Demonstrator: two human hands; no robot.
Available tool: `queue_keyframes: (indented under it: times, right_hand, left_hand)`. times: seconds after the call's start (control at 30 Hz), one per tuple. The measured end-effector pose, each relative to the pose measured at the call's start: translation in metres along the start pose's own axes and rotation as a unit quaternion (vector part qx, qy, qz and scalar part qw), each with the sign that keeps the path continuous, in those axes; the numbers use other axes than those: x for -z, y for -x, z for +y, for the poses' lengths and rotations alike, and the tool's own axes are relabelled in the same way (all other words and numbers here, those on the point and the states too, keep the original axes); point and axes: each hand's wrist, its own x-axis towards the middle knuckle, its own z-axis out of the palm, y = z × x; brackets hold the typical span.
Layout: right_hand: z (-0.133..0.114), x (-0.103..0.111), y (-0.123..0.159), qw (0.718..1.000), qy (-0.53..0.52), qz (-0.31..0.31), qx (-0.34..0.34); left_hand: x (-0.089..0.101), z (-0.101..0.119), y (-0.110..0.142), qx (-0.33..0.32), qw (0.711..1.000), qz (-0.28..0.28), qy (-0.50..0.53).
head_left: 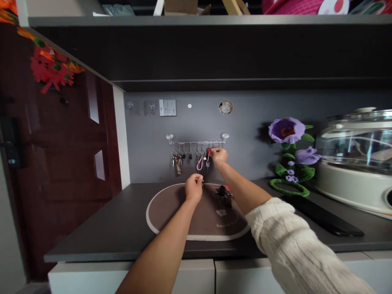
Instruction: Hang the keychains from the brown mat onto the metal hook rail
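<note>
A clear hook rail [196, 142] with suction cups is fixed to the grey wall, and several bunches of keys [174, 159] hang from it. My right hand [219, 156] is raised to the rail's right part, its fingers closed on a red-topped key [208, 152]. Just left of that hangs a pink strap [200, 163]. Lower down, above the mat, my left hand [194, 187] has its fingers pinched together; what they hold, if anything, is too small to name. A dark pile of keys [224, 192] with a red piece lies on the brown mat [171, 216].
Purple fabric flowers [287, 130], a black phone-like slab [324, 216] and a white appliance with a clear cover [358, 163] stand or lie to the right. A dark shelf [208, 53] overhangs the counter [101, 228]. At left is a dark red door [67, 163].
</note>
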Motion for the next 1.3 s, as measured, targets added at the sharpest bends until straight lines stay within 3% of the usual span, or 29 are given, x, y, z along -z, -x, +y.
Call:
queue_keyframes:
  times: [0.93,1.3]
  right_hand:
    - [0.006,0.019,0.011,0.996,0.046,-0.066,0.023]
    - [-0.006,0.043,0.028,0.989,-0.061,-0.133,-0.017]
  left_hand:
    - [0.0,-0.003,-0.001,0.002,1.0,0.002,0.011]
    - [0.003,-0.004,-0.001,0.003,1.0,-0.004,0.015]
